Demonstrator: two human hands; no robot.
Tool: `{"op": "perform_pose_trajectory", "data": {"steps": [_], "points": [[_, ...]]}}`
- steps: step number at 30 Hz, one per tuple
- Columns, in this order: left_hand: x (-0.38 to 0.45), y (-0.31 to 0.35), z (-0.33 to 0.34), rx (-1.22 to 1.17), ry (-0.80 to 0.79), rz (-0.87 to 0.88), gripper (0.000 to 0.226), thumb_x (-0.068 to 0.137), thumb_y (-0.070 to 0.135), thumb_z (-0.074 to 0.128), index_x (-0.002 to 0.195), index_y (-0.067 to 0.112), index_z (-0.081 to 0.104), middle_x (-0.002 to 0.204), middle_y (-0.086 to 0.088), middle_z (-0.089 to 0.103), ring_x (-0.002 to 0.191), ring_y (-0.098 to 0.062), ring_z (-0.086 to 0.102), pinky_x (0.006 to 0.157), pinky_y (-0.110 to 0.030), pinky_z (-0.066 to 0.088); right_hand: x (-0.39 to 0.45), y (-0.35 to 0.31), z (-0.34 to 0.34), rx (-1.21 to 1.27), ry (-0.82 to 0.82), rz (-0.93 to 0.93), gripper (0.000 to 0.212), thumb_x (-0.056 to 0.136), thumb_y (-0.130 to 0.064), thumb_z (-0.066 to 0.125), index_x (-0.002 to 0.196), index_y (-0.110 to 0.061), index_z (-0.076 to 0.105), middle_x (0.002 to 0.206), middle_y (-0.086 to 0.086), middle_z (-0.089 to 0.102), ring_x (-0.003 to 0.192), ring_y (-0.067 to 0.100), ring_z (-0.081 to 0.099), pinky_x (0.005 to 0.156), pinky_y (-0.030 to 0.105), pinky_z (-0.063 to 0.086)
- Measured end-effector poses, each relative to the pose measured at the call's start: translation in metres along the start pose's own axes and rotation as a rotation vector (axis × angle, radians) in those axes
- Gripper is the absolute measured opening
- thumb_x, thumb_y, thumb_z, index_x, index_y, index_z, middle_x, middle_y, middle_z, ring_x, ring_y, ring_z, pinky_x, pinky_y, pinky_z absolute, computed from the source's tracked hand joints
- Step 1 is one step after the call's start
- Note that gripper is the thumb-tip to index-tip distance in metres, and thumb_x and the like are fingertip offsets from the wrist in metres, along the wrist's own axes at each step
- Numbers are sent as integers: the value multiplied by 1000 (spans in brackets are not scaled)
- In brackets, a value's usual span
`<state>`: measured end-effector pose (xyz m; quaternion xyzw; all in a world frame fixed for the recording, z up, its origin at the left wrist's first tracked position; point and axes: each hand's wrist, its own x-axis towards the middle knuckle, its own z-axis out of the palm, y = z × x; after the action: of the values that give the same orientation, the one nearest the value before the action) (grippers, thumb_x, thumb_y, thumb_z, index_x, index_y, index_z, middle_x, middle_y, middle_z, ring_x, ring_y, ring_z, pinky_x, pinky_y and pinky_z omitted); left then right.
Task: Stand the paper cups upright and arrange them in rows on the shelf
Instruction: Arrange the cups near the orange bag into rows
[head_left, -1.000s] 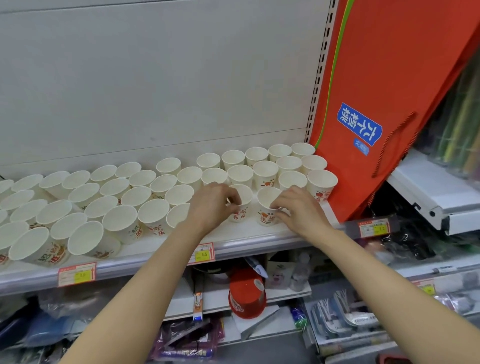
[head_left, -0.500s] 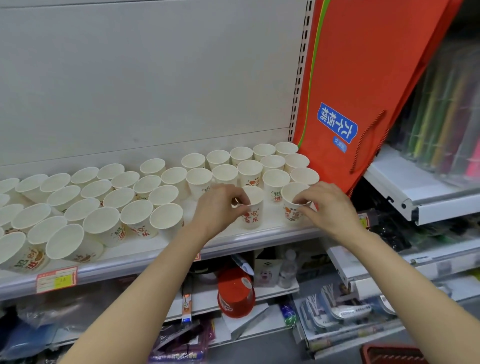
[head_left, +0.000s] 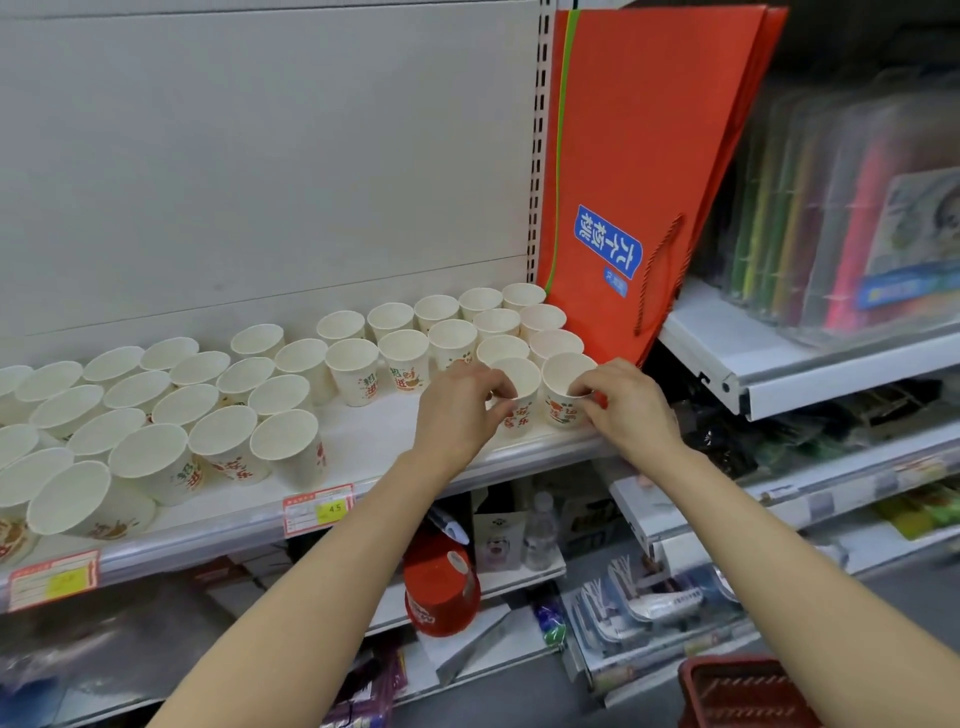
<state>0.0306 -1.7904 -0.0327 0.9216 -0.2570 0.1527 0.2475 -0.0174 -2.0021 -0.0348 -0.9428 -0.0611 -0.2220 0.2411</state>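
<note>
Several white paper cups with red print stand upright in rows on the white shelf (head_left: 374, 431). My left hand (head_left: 457, 410) pinches the rim of one front-row cup (head_left: 522, 387). Beside it, my right hand (head_left: 623, 402) pinches the rim of the rightmost front-row cup (head_left: 563, 376), close to the shelf's right end. A gap of bare shelf separates these two cups from the front cups on the left, such as one cup (head_left: 291, 447). The rear rows (head_left: 452, 332) behind my hands stand tightly packed.
An orange paper bag (head_left: 639, 171) leans against the shelf's right end, touching the cups there. A yellow price tag (head_left: 319, 509) hangs on the front edge. A neighbouring shelf (head_left: 789, 364) holds packaged pens. Below are a red tub (head_left: 441, 592) and a red basket (head_left: 748, 691).
Both hands slid their cups to the right along the front edge; they now stand at the right end, in front of the rear rows. The view also shifted right.
</note>
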Motion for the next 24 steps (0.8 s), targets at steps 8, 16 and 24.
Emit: {"op": "perform_pose_trajectory", "data": {"steps": [8, 16, 24], "points": [[1, 3, 7, 38, -35, -19, 11, 85, 37, 71, 90, 27, 72, 91, 11, 68, 87, -9, 55, 65, -21, 35, 7, 10, 2, 13, -111, 39, 12, 76, -11, 73, 82, -20, 72, 84, -4, 64, 84, 11, 52, 78, 36, 48], [-3, 3, 2, 16, -67, -19, 19, 83, 39, 72, 100, 31, 71, 98, 13, 68, 84, -6, 57, 65, -22, 40, 5, 12, -3, -12, -108, -27, 16, 75, -14, 76, 90, -18, 72, 91, -5, 64, 92, 13, 54, 78, 34, 49], [-27, -33, -41, 189, 39, -80, 29, 83, 39, 72, 110, 29, 69, 108, 8, 67, 97, -18, 60, 78, -34, 47, 24, -20, 13, -147, 58, -300, 19, 64, -11, 84, 77, -16, 70, 74, -2, 66, 77, 28, 58, 70, 33, 40]]}}
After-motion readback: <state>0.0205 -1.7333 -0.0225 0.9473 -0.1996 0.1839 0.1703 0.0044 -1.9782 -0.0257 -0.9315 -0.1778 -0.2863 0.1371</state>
